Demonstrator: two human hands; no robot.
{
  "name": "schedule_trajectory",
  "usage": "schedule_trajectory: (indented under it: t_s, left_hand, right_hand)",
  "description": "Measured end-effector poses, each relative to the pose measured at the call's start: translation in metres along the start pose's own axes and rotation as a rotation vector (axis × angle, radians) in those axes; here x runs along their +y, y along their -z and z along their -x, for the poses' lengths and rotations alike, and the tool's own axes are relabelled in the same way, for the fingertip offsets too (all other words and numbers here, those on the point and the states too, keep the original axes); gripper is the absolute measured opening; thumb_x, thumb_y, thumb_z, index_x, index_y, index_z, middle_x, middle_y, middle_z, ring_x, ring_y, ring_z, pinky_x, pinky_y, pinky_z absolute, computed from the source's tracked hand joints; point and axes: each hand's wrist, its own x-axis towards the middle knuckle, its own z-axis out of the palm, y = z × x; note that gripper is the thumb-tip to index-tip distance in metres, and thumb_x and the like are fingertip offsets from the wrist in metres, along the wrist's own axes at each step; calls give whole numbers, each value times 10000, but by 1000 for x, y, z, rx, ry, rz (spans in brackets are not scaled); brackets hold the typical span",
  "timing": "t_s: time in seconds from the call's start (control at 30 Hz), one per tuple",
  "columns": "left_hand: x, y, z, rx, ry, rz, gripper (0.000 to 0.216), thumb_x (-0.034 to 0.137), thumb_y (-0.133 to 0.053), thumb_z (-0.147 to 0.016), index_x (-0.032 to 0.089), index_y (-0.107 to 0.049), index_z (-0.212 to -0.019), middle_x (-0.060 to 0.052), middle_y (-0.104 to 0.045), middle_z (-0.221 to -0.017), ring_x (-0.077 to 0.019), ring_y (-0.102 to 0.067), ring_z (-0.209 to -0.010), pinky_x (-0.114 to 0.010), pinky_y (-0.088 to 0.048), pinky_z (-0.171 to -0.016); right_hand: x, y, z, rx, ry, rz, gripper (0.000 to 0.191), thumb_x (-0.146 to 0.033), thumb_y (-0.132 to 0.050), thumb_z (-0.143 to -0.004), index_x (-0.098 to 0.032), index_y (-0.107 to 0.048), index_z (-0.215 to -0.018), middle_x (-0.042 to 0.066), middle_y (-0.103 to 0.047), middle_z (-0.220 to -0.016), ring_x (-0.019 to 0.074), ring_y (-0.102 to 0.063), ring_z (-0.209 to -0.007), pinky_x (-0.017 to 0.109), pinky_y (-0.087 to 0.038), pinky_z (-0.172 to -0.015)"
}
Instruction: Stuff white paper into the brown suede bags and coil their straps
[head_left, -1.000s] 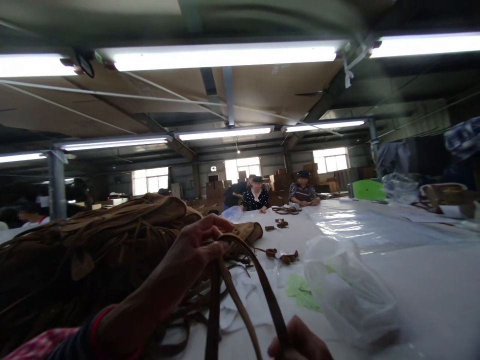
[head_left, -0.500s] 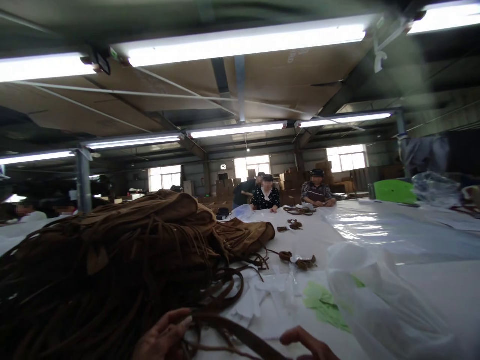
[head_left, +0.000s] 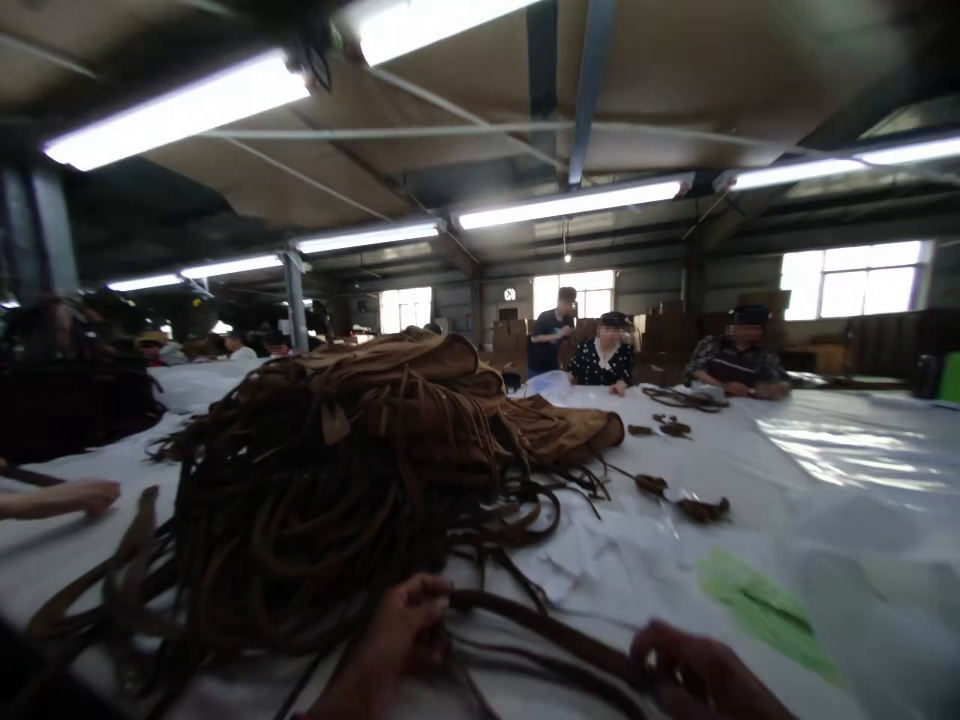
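Note:
A brown strap stretches between my two hands at the bottom of the head view. My left hand pinches it at one end, fingers closed, just in front of the pile. Farther right, my right hand has its fingers curled round the strap's other visible part. Thinner brown straps hang below between the hands. Close behind my left hand rises a large heap of brown bags, with many long straps tangled along its near side. The picture is dim and somewhat blurred.
Green sheets and clear plastic lie at right on the white table. Small brown strap bundles lie beyond. A co-worker's hand reaches in from the left. Two people sit across the table, another stands behind.
My view has swung left, so the pile and the people appear farther right. My right hand, whose fingers were apart, now closes on the strap. A co-worker's hand has come into view.

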Motion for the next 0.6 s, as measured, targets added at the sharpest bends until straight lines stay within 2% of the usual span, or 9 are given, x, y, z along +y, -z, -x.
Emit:
schedule_trajectory:
  t_s: [0.07, 0.2, 0.27, 0.33, 0.4, 0.47, 0.53, 0.6]
  left_hand:
    - [13, -4, 7, -26, 21, -9, 425, 334, -865, -622, 145, -699, -964, 6, -621, -671, -120, -584, -534, -204, -486, -460]
    - [26, -10, 7, -24, 72, -24, 395, 237, -856, -637, 129, -701, -984, 3, -626, -721, -113, -603, -549, -221, -550, -492]
    - [26, -11, 7, -26, 77, -30, 372, 226, -856, -653, 129, -704, -978, -5, -637, -734, -116, -615, -552, -221, -556, -495]
    - [25, -12, 8, -28, 79, -42, 370, 233, -866, -655, 128, -707, -972, -14, -646, -739, -127, -632, -564, -225, -563, -498]
    - [26, -14, 10, -25, 71, -61, 385, 254, -873, -652, 130, -708, -976, -20, -654, -752, -138, -647, -582, -229, -566, -502]
    - [26, -15, 12, -17, 61, -81, 402, 282, -878, -645, 131, -705, -974, -19, -652, -753, -143, -650, -591, -231, -565, -505]
    - [28, -17, 13, -15, 54, -99, 420, 309, -879, -632, 133, -698, -968, -15, -644, -749, -142, -644, -593, -238, -563, -511]
    - [28, -19, 13, -18, 52, -122, 440, 330, -876, -617, 137, -686, -965, -7, -633, -742, -143, -639, -596, -247, -559, -522]
  right_hand:
    - [-5, 16, 7, -36, -83, 22, 332, -512, -690, -787, -241, -741, -973, 11, -613, -746, 161, -503, -645, 285, -378, -567]
    - [-6, 56, 6, -55, -245, -28, 385, -492, -678, -815, -175, -704, -1032, -16, -530, -699, 119, -384, -591, 257, -271, -525]
    - [3, 70, 4, -3, -204, 49, 316, -437, -680, -826, -173, -702, -998, -12, -538, -712, 130, -417, -616, 268, -307, -553]
    - [12, 74, 3, 90, -109, 245, 207, -348, -663, -844, -186, -696, -967, 5, -585, -762, 161, -491, -693, 296, -376, -633]
    - [18, 67, 6, 129, 10, 510, 86, -235, -612, -876, -200, -682, -914, 22, -622, -806, 195, -532, -774, 340, -407, -720]
    - [15, 50, 12, 104, 136, 730, 127, -159, -567, -911, -203, -657, -834, 40, -642, -838, 224, -542, -838, 382, -411, -782]
    - [6, 25, 23, 63, 259, 786, 154, -173, -558, -959, -205, -648, -839, 63, -660, -931, 246, -548, -915, 406, -427, -830]
    - [-5, -2, 37, 13, 351, 732, 64, -250, -606, -974, -217, -654, -948, 80, -658, -1110, 263, -552, -1018, 421, -457, -884]
